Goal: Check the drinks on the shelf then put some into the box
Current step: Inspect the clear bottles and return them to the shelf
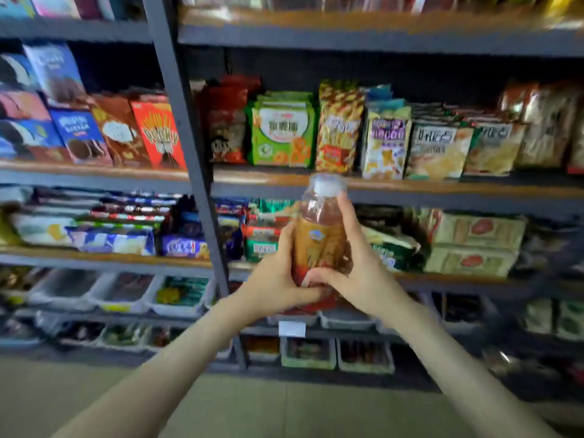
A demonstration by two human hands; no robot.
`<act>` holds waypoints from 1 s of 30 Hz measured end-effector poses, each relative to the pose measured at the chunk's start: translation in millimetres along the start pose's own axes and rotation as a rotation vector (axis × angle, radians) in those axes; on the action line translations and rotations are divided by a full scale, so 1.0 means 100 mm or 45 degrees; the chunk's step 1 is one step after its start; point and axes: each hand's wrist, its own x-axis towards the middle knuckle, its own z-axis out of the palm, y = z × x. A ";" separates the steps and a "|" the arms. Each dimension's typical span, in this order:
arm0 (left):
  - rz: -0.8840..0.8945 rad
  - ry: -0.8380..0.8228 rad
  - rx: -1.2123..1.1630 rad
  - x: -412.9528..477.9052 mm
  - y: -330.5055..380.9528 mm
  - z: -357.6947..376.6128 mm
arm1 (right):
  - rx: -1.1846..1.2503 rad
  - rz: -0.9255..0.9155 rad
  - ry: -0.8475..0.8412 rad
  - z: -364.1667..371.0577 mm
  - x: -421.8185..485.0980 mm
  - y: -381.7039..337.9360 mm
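Orange-labelled bottle (pixel 320 235) held upright by left hand (pixel 275 279) and right hand (pixel 360 273)

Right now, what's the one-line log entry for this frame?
bottle: near upright, white cap on | left hand: grips its base | right hand: grips its side | box: not in view | behind: snack shelves

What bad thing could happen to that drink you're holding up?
The bottle is up in the air, gripped mostly low down by the left hand and right hand, so it might slip and fall to the floor. No box is in view, so it may need carrying farther.
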 end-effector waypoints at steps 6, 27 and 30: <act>-0.506 -0.208 0.067 -0.79 -0.24 0.75 | 0.438 0.557 -0.036 0.61 -0.87 0.51; -1.186 -0.451 -1.755 -1.49 -0.55 0.48 | 1.745 1.131 0.226 1.31 -1.13 0.42; -1.209 -0.445 -1.773 -1.49 -0.59 0.46 | 1.659 1.175 0.071 1.32 -1.13 0.42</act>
